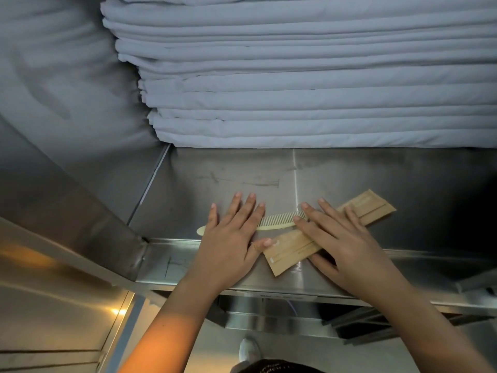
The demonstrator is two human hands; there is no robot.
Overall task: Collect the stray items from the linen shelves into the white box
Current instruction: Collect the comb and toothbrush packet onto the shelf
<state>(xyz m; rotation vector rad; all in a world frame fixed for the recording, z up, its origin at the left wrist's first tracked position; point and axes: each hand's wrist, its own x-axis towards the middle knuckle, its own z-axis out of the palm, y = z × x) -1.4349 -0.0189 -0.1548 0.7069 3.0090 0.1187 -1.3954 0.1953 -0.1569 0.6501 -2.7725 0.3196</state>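
Pressing flat is pretty much the whole story: both sets of fingers are straight and spread, nothing curled, nothing gripped. The left hand [231, 238] lies palm-down with its fingers [248, 208] over the handle part of a pale yellow comb [274, 222]. The comb's rounded tip pokes out on the left of that hand, and the toothed stretch shows between the two hands. The left thumb tip touches the corner of the near paper packet [293, 251].

The right hand [341, 238] rests flat across the brown packets, its fingers [317, 214] reaching the comb's toothed end. The near packet sticks out from under the palm toward the front lip. A second paper packet [371, 205] pokes out past the hand toward the back right. Can't tell how the two overlap under the hand.

All of it sits on the steel shelf [242, 170]. A tall stack of folded white linen [295, 76] stands at the back, well apart from the hands. Down below the shelf edge there's a white shoe [248, 349] on the floor.
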